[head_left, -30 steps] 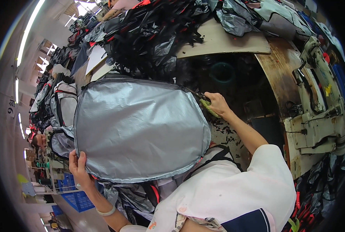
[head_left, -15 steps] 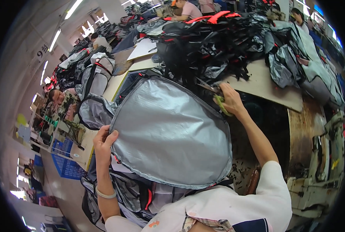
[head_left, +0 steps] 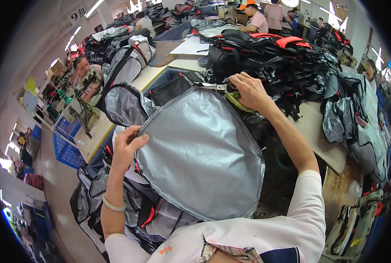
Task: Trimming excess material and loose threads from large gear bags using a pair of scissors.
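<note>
A large rounded silver fabric panel (head_left: 200,153) with dark bound edges is spread out in front of me. At its left edge, my left hand (head_left: 129,147) pinches the rim between thumb and fingers. My right hand (head_left: 250,93) is closed round scissors (head_left: 236,101) with yellow-green handles. Their metal blades point left and lie along the panel's far edge; whether they touch it I cannot tell. Just beyond the panel is a black fabric piece (head_left: 171,90) with a red tab. More silver and black sewn pieces (head_left: 136,199) hang below my left forearm.
A high heap of black pieces with red strips (head_left: 274,57) covers the table beyond my right hand. Silver pieces (head_left: 342,109) hang over the right table edge. At left are a blue plastic basket (head_left: 67,144) and a co-worker (head_left: 85,72) behind a sewing machine. Other people sit and stand farther back.
My right hand and the scissors have shifted left along the panel's far edge, and the blades now reach its top. My left hand keeps its pinch. The whole view has swung somewhat.
</note>
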Motion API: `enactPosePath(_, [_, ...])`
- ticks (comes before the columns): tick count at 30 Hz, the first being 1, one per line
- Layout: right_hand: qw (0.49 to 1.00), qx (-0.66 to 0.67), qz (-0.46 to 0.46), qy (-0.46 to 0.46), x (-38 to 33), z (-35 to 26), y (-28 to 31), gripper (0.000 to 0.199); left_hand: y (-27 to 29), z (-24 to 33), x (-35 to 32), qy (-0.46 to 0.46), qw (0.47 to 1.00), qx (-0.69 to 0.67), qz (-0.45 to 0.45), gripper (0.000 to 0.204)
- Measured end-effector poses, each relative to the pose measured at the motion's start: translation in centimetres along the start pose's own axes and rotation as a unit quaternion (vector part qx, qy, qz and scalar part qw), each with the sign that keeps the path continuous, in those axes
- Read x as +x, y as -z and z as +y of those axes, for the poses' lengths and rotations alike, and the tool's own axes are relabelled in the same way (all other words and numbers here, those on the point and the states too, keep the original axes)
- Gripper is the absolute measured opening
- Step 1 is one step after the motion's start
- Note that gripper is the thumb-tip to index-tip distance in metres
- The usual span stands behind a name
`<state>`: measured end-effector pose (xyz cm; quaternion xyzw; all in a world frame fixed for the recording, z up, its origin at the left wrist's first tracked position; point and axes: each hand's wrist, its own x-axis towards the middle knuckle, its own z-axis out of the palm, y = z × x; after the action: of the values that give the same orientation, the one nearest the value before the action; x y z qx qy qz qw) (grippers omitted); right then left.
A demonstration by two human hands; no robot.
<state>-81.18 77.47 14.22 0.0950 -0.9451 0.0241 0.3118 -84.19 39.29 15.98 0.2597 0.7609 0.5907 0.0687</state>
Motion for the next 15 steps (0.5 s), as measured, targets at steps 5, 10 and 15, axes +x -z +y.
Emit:
enactPosePath(5, [1.000, -0.008, -0.012, 0.025, -0.3, 2.1, -0.3, 0.024, -0.8, -0.5, 1.0, -0.002, 1.000, -0.015, -0.007, 0.018])
enactPosePath(10, [0.999, 0.036, 0.027, -0.022, -3.2, 3.3, -1.5, 0.019, -2.4, -0.5, 1.9, 0.011, 0.999, -0.037, -0.002, 0.017])
enactPosePath(15, [0.864, 0.310, 0.061, -0.391, -15.6, 5.3, -3.7, 0.023, -2.3, -3.1, 3.2, -0.009, 0.999, 0.033, 0.026, 0.025])
